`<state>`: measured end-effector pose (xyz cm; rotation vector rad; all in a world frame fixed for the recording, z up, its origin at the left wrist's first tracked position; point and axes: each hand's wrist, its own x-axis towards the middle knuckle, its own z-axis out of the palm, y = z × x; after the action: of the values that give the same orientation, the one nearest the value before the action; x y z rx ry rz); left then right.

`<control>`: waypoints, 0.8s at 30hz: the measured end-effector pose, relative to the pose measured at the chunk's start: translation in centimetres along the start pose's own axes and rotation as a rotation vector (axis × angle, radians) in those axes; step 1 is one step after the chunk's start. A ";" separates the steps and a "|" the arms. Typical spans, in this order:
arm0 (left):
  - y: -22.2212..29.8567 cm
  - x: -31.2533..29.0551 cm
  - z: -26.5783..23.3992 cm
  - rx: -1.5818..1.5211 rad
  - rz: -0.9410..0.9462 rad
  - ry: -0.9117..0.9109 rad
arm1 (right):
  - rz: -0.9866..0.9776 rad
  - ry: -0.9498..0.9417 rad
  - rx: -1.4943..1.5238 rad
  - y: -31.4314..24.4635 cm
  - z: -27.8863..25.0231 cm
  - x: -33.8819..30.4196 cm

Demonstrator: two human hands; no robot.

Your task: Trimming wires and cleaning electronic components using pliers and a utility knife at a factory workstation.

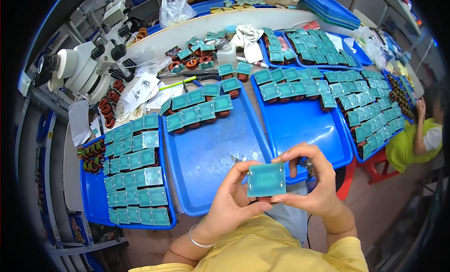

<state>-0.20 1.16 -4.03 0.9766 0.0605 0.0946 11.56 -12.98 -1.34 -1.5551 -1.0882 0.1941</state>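
L hand (pixel 228 201) + R hand (pixel 322 192) pinch grn board (pixel 266 180) (coil (pixel 262 199) under) btwn them.

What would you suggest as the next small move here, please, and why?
Perhaps set the board into the middle tray: the left hand and right hand hold it, similar boards line that tray's far end, and its blue bottom shows in front of them.
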 end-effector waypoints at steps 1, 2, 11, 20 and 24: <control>-0.1 0.0 0.0 -0.016 0.001 0.011 | -0.002 -0.006 -0.022 0.0 0.0 -0.1; -0.1 -0.1 0.0 -0.016 -0.002 0.010 | 0.001 -0.005 -0.022 0.0 0.0 -0.1; 1.0 -0.4 1.3 -0.143 -0.076 0.148 | 0.135 0.059 0.033 -1.1 -1.2 -0.2; 0.9 -0.4 -0.1 -0.009 -0.043 -0.002 | -0.012 -0.206 -0.477 -1.0 -2.9 -0.4; 0.6 -0.5 -0.7 -0.042 -0.143 -0.006 | -0.042 -0.314 -0.593 -1.7 -2.7 -1.0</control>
<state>-0.80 2.00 -3.94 0.9282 0.1223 -0.0380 11.92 -15.73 0.52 -2.0719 -1.5156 0.0897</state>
